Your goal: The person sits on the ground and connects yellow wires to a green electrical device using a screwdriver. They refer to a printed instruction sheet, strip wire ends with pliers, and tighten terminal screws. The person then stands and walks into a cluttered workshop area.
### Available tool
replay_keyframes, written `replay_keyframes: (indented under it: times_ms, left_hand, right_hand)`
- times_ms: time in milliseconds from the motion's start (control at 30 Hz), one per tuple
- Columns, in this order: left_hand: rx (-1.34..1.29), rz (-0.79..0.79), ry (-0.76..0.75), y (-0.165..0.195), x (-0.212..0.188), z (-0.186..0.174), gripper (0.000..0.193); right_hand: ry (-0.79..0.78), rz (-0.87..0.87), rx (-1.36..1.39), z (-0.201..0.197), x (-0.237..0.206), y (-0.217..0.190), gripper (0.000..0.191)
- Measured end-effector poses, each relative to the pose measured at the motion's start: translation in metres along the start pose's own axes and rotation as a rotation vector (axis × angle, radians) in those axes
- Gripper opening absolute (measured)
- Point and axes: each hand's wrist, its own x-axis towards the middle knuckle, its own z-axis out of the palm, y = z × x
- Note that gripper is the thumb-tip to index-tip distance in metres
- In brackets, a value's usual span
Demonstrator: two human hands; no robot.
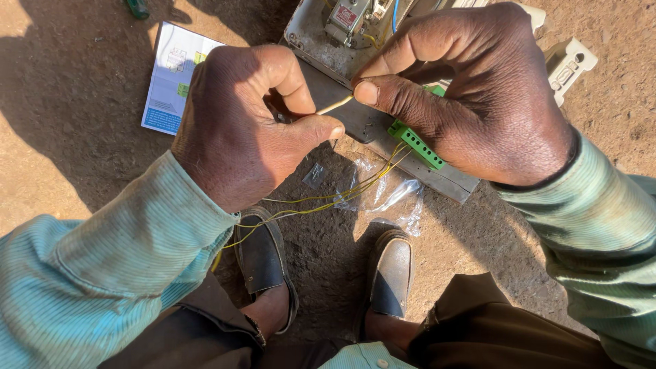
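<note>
Viewing from above, bare earth ground [82, 102] is seen beneath two sandalled feet [263, 263]. A grey metal enclosure [355, 116] lies ahead of the hands, a green terminal strip [415, 145] resting on it, with a printed leaflet [171, 75] to its left and a clear plastic bag [389, 195] nearer the feet. The left hand [239, 130] is closed, thumb and forefinger pinched on a thin pale wire end [335, 104]; the right hand [471, 96] is likewise closed, thumb and forefinger pinching the same end from the other side. The wire end is held just above the enclosure, its long axis rising slightly from left to right, its tip directed into the right grip. Yellow-green wires [321, 203] trail from the left hand. A short, firm pinch close to the tip is judged best for control.
</note>
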Motion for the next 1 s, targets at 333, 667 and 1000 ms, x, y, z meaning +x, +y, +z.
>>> replay_keyframes:
  times_ms: [333,667,1000]
  left_hand:
    - [-0.107,-0.076,-0.094,-0.002,0.004,0.000,0.009]
    - [0.306,0.141,0.149,-0.021,-0.013,-0.001,0.011]
    - [-0.174,-0.003,0.169,-0.046,0.000,-0.005,0.011]
  right_hand:
    - [-0.039,-0.130,-0.128,0.002,-0.010,0.030,0.012]
    - [0.212,0.284,0.168,-0.001,-0.018,0.048,0.015]
    - [0.010,0.246,0.482,0.050,-0.006,0.037,0.031]
